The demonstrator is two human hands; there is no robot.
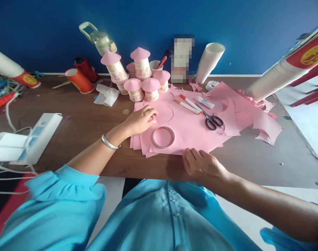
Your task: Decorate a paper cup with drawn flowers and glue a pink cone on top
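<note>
Several sheets of pink paper (190, 134) lie in a loose stack in front of me. My left hand (145, 118) rests over the stack's left side, fingers curled together; whatever they may hold is hidden. At the front edge, the bent fingers of my right hand (201, 162) close on the pink paper. Between my hands, a round silver-rimmed ring (164, 147) lies flat on the top sheet. Beyond it, a thin curved line (173, 113) shows on the paper. Black-handled scissors (212, 122), two markers (187, 106) and a white tube (206, 102) lie to the right.
Paper-cup towers with pink cone roofs (151, 85) stand behind the paper. Stacked white cups (210, 62), a green bottle (101, 42) and an orange cup (79, 81) are near the wall. Cut pink scraps (269, 127) lie right; a power strip (41, 136) with cables sits left.
</note>
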